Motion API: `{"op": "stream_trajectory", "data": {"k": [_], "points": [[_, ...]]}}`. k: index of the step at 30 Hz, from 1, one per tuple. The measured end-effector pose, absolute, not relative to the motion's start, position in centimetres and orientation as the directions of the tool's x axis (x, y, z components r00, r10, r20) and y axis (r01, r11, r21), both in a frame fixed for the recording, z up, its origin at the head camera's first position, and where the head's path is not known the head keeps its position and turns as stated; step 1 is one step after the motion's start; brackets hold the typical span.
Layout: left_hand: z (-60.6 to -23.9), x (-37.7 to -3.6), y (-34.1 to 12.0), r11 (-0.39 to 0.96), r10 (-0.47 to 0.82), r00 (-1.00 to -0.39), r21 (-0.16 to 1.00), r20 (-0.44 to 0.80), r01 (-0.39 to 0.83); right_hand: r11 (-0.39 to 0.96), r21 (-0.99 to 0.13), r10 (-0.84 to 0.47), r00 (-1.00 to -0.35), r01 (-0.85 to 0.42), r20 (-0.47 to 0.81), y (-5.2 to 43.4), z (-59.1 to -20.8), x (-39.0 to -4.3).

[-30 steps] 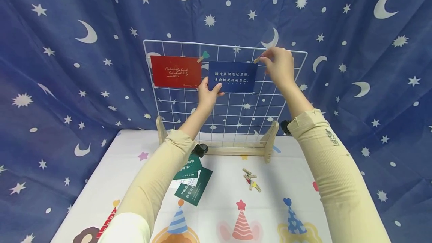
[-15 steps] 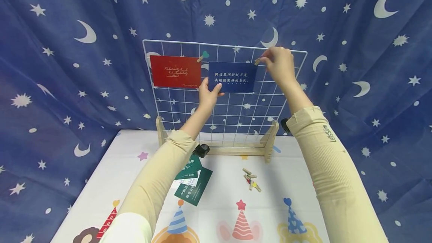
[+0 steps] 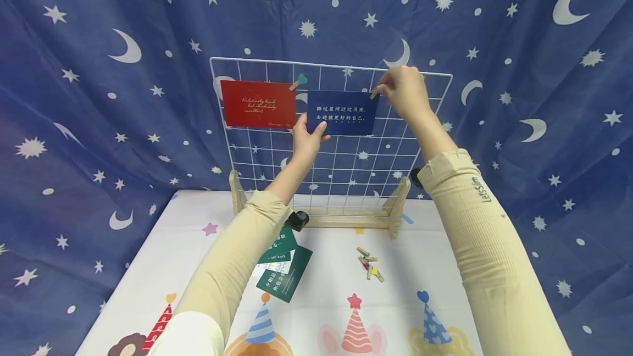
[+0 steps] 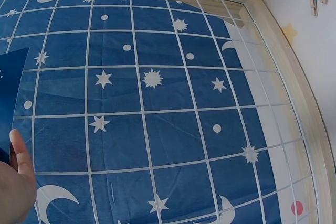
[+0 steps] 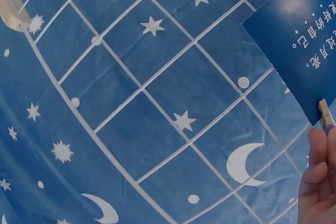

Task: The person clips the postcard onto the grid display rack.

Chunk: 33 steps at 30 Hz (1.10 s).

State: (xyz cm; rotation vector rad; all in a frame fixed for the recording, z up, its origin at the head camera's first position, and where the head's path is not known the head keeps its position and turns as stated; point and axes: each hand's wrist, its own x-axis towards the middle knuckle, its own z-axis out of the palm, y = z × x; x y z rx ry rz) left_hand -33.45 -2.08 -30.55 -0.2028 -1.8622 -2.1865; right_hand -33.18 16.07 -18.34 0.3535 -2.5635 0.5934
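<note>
Right hand (image 3: pixel 401 91) has edged its clip (image 3: pixel 374 93) onto the blue card (image 3: pixel 341 112).

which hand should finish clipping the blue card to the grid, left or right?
Right, probably. The right hand already pinches the wooden clip at the top right corner of the blue card. The left hand holds the card's lower left corner against the wire grid, well away from the clip.

Right sleeve (image 3: pixel 482 218): "LetsSlim". Blue card (image 3: pixel 341 112): Chinese lines.
</note>
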Motion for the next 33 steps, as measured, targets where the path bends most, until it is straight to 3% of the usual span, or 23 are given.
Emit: {"op": "stream_trajectory", "data": {"k": [13, 20, 33], "points": [[-30.7, -33.5, -1.6, -0.193, -0.179, -0.946, 0.933, 0.271, 0.304, 0.875, -0.379, -0.125, -0.898, -0.3, 0.421, 16.0, -18.1, -33.6], [-30.4, -32.5, -0.5, -0.374, -0.277, -0.951, 0.896, 0.14, 0.241, 0.875, -0.392, -0.097, -0.896, -0.284, 0.433, 15.8, -18.6, -33.6], [-30.1, -30.6, 0.3, -0.432, -0.29, -0.956, 0.883, 0.055, 0.182, 0.876, -0.372, -0.095, -0.866, -0.307, 0.491, 15.6, -19.0, -33.3]]}}
